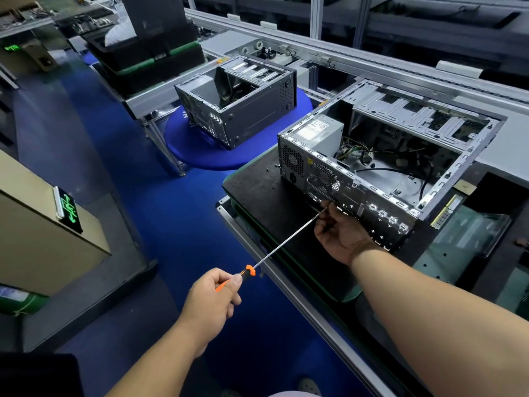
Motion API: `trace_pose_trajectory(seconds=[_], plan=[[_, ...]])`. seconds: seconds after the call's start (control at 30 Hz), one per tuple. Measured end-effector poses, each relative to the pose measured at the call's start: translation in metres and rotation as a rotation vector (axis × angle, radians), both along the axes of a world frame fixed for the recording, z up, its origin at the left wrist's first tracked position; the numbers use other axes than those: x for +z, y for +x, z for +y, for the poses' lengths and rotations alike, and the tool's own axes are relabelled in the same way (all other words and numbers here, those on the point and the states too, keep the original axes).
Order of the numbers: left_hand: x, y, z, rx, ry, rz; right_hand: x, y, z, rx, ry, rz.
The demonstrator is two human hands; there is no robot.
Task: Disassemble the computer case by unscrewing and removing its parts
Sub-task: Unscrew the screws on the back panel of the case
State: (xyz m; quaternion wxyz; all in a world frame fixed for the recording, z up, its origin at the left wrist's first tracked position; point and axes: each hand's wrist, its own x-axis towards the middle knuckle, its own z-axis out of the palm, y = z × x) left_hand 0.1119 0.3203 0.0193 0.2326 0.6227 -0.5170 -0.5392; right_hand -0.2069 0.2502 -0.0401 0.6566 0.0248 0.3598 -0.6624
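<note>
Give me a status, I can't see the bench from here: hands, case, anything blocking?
Left hand grips screwdriver handle. Right hand pinches shaft near tip, at rear panel of case. Case open on top, cables inside. Nothing blocking.

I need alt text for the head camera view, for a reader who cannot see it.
A left hand grips a long orange-handled screwdriver while the right hand steadies its tip at the rear panel of an open computer case on a black workbench.

Screwdriver [286, 242] tip at computer case [343, 179]
</note>
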Motion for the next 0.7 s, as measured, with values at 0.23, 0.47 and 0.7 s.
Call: trace_pose_trajectory(seconds=[0.23,0.47,0.7], plan=[[0.015,-0.009,-0.002,0.304,0.624,0.387,0.006,0.001,0.002,0.040,0.014,0.034],[0.008,-0.005,0.008,-0.071,-0.489,-0.432,0.004,0.004,0.000,0.007,0.027,0.047],[0.000,-0.004,0.011,-0.059,-0.596,-0.396,0.004,0.005,0.000,-0.002,0.024,0.051]])
